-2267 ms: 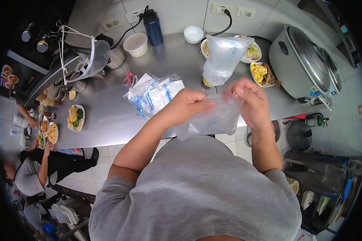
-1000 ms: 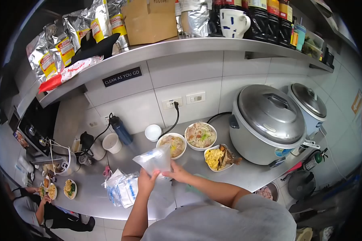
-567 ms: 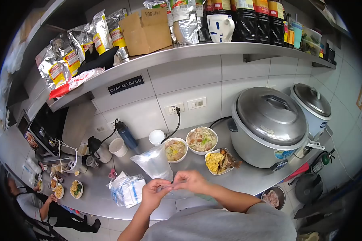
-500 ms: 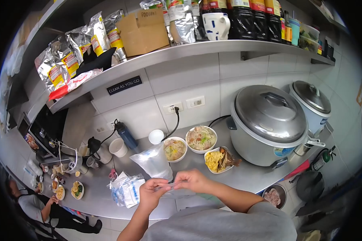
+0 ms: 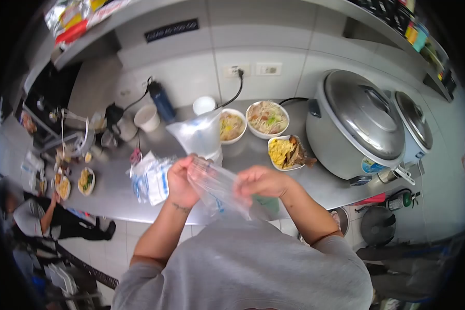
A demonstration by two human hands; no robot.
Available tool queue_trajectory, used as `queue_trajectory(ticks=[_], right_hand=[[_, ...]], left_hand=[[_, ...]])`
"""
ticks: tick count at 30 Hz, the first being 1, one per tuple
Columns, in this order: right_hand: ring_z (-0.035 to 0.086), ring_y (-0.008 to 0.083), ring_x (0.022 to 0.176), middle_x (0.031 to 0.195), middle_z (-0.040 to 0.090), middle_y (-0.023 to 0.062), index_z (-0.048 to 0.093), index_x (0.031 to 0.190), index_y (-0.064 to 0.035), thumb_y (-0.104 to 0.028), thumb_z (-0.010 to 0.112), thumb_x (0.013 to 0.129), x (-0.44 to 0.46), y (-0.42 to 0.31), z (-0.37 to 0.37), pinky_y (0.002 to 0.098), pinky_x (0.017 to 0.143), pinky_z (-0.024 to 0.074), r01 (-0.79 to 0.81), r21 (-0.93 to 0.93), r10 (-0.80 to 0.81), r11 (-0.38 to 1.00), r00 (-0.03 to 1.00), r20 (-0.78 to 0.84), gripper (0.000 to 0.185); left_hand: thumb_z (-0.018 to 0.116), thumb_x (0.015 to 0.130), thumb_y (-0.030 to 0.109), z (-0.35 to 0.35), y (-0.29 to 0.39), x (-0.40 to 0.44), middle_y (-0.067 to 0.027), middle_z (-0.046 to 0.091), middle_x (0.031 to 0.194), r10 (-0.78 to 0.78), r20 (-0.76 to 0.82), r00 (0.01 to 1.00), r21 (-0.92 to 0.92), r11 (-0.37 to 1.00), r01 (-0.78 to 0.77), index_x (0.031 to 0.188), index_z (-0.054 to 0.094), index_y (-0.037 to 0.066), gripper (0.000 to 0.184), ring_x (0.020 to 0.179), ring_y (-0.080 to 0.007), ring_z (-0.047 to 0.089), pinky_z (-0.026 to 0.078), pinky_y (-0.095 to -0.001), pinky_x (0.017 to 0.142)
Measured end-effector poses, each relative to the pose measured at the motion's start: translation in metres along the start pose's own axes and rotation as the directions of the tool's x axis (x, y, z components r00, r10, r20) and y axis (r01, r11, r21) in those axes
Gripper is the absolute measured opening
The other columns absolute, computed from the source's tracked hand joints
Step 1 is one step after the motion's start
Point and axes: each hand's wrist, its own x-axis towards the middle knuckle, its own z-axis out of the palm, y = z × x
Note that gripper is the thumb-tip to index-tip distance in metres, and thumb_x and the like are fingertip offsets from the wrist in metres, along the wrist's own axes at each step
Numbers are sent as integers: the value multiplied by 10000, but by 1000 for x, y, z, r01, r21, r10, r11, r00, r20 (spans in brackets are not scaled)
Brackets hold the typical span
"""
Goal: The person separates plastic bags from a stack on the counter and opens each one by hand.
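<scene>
A clear plastic bag [image 5: 216, 184] stretches between my two hands, close in front of my chest. My left hand [image 5: 183, 182] has its fingers closed on the bag's left end. At the other side, my right hand [image 5: 264, 183] is closed on the film, its fingertips smeared by motion. Just beyond my left hand, a bundle of clear plastic [image 5: 195, 133] stands on the steel counter. White and blue plastic packs [image 5: 149, 178] lie left of it. Behind the bag are two bowls of noodle soup [image 5: 267, 119] [image 5: 231, 126] and a bowl of yellow and browned food [image 5: 285, 153].
A big rice cooker [image 5: 354, 129] stands on the right, with a second cooker [image 5: 414, 121] behind it. A blue bottle [image 5: 161, 101] and white tub [image 5: 147, 118] are at the back left. A person [image 5: 36, 217] is at the far left by plated food [image 5: 86, 181].
My view has tilted down. My hands have moved apart, and the bag that was gathered between my fingertips is now spread out between them.
</scene>
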Motion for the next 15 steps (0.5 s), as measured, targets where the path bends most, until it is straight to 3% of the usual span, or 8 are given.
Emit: queue_trajectory(ticks=[3,4,6,7,9,12,14,15], right_hand=[[594,137,751,814,613,56,605,932,-5,-153,562,869,10,-10,-5,274,704,478,269,311,-126,912,903,-412,166],[595,139,767,841,614,63,600,950,-5,-138,563,865,17,-24,-10,276,718,476,255,214,-142,943,890,-434,162],[593,140,785,872,612,68,588,975,-5,-111,558,860,37,-44,-6,276,724,476,293,-165,-335,942,775,-536,160],[587,137,763,868,610,65,585,979,-8,-116,558,859,48,-50,-7,271,705,474,266,-217,-343,939,750,-565,164],[575,131,720,860,606,58,579,987,-15,-126,557,858,72,-58,-12,262,667,469,207,-84,-211,975,735,-644,172],[557,121,655,849,599,49,570,999,-26,-141,557,856,111,-15,-72,247,609,463,110,222,92,969,673,-734,184],[545,114,612,841,595,42,564,1007,-32,-151,556,855,120,49,-112,237,571,459,127,231,99,965,636,-765,193],[538,111,590,837,593,39,561,1011,-36,-156,556,855,118,70,-115,232,551,456,122,159,54,980,601,-797,197]], left_hand=[[438,875,184,-23,23,1,-12,489,568,-294,142,945,-52,951,303,742,531,81,193,536,-160,479,440,-280,585],[475,874,165,-32,33,3,-13,546,632,-454,-17,891,109,885,453,788,555,73,150,518,-154,496,455,-283,553],[498,871,133,-8,53,8,-19,581,699,-329,-132,935,274,894,354,830,568,55,113,574,-147,543,482,-271,603],[510,870,117,-1,65,14,-22,599,733,-263,-183,947,360,879,313,852,574,46,98,602,-144,567,495,-266,629],[524,866,78,-20,96,45,-45,624,829,-194,-163,967,112,971,213,921,570,13,97,681,-144,614,521,-255,709],[487,890,94,-105,102,86,-54,621,835,-290,-168,942,-74,957,281,948,550,-2,128,718,-143,618,520,-241,703],[480,902,132,-202,63,94,-60,621,833,-327,-341,882,-251,935,250,979,528,-8,167,732,-150,609,507,-262,688],[483,904,152,-200,58,83,-66,618,853,-247,-394,885,-18,965,262,1002,522,-15,198,755,-157,607,502,-270,697]])
